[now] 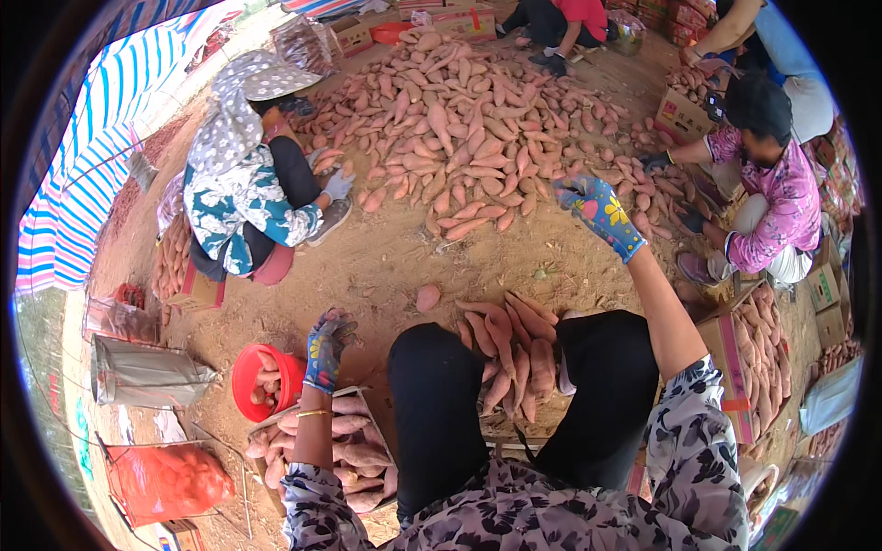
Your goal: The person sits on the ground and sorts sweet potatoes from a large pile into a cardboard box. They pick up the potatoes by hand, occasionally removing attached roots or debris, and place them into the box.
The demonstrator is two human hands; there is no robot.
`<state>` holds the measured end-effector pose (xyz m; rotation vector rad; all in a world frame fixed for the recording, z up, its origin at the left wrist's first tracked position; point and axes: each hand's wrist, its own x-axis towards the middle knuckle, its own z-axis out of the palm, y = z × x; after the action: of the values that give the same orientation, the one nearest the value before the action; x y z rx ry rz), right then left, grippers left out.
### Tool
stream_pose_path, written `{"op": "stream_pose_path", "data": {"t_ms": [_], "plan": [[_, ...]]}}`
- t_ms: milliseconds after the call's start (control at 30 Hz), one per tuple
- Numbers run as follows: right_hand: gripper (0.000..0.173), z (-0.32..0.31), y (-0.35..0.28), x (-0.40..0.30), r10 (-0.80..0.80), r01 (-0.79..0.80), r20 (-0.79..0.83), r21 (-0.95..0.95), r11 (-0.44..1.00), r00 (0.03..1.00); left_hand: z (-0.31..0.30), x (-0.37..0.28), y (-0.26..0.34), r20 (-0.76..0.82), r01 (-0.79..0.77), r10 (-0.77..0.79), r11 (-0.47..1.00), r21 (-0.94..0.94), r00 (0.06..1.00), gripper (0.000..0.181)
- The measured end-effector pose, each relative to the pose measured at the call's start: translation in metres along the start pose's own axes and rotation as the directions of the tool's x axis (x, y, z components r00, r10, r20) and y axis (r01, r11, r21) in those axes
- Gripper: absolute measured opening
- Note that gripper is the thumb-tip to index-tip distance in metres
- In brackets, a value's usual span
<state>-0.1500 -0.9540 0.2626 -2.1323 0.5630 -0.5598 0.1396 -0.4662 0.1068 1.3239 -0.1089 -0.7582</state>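
Note:
My left hand (326,352), in a blue flowered work glove with a greyish, soiled finger part, hovers above a red bucket and a box at my left. Its fingers are loosely bent and apart, with nothing visible in them. My right hand (603,215), gloved alike, reaches out to the near right edge of a big heap of sweet potatoes (475,131). Its fingertips point away, and whether they grip anything is not clear. Between my knees lies a small pile of sweet potatoes (513,348). One lone sweet potato (428,298) rests on the soil before me.
A red bucket (241,386) holds small sweet potatoes, beside a filled cardboard box (377,420). A worker in a sun hat (234,186) squats left; another in a pink top (778,200) squats right. A packed carton (723,358) stands by my right arm. Red net bag (165,482) lies lower left.

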Motion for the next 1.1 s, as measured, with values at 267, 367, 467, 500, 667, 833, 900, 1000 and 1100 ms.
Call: {"op": "stream_pose_path", "data": {"t_ms": [267,367,467,500,667,833,900,1000,1100], "plan": [[0.023,0.041,0.178,0.020,0.080,0.009,0.273,-0.310,0.951,0.959,0.044,0.144,-0.068,-0.020,0.050,-0.048,0.984,0.173,0.999,0.023],[0.024,0.091,0.214,0.054,0.033,0.098,0.354,-0.346,0.933,0.935,0.050,0.216,-0.100,-0.024,0.041,-0.035,0.952,0.304,0.999,0.022],[0.021,0.148,0.257,0.098,-0.096,0.230,0.357,-0.355,0.906,0.929,0.069,0.282,-0.133,0.019,0.008,-0.016,0.943,0.333,1.000,0.018],[0.024,0.170,0.271,0.113,-0.096,0.235,0.359,-0.368,0.899,0.928,0.071,0.302,-0.144,0.007,0.024,-0.028,0.942,0.334,1.000,0.015],[0.029,0.259,0.316,0.198,-0.264,0.389,0.296,-0.542,0.745,0.918,0.057,0.403,-0.185,-0.016,-0.110,0.127,0.911,0.397,0.992,0.016],[0.028,0.293,0.376,0.219,-0.086,0.229,0.236,-0.687,0.690,0.968,0.089,0.437,-0.202,-0.010,-0.117,0.136,0.890,0.441,0.991,0.020],[0.035,0.304,0.369,0.218,-0.148,0.312,0.277,-0.777,0.547,0.949,0.078,0.421,-0.202,-0.099,-0.038,0.081,0.924,0.381,0.992,0.020],[0.041,0.306,0.340,0.217,0.025,0.180,0.303,-0.628,0.757,0.953,0.047,0.397,-0.201,-0.150,0.007,0.046,0.943,0.334,0.988,0.018],[0.047,0.293,0.348,0.207,0.078,0.037,0.235,-0.448,0.893,0.969,0.042,0.377,-0.214,-0.033,-0.112,0.136,0.911,0.398,0.990,0.017]]}}
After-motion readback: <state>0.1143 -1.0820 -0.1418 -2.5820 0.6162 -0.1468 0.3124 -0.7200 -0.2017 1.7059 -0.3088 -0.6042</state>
